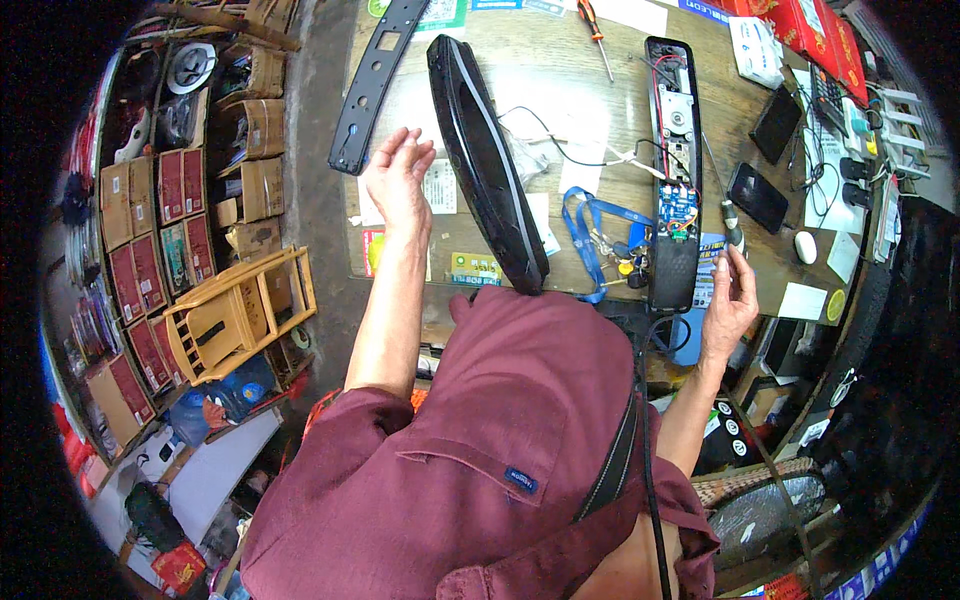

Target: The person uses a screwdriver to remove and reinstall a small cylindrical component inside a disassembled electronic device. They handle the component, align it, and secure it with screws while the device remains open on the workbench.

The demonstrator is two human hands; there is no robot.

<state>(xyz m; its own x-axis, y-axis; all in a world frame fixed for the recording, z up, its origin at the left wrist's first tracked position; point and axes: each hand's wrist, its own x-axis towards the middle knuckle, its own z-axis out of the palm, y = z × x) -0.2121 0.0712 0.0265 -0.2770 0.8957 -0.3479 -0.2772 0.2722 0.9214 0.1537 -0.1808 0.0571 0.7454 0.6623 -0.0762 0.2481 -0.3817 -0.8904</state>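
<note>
My left hand [400,185] is raised by the lower end of a long black plate [368,95] with cut-outs; its loosely curled fingers are apart and hold nothing. Whether it touches the plate, I cannot tell. To its right, a long curved black shell [487,165] lies at a slant, reaching the table's near edge. My right hand [732,310] has its fingertips at the handle end of a long-shafted screwdriver [735,238], with thumb and fingers apart. Left of that hand lies an opened narrow black housing [675,270], showing a blue circuit board [679,208], a metal mechanism [679,118] and wires.
A blue lanyard with keys [585,235] lies between shell and housing. An orange-handled screwdriver [594,30] is at the back. Two dark phones [758,197] [776,123], a white mouse [805,247] and cables sit on the right. A wooden chair [240,315] and boxed shelves [180,185] stand left.
</note>
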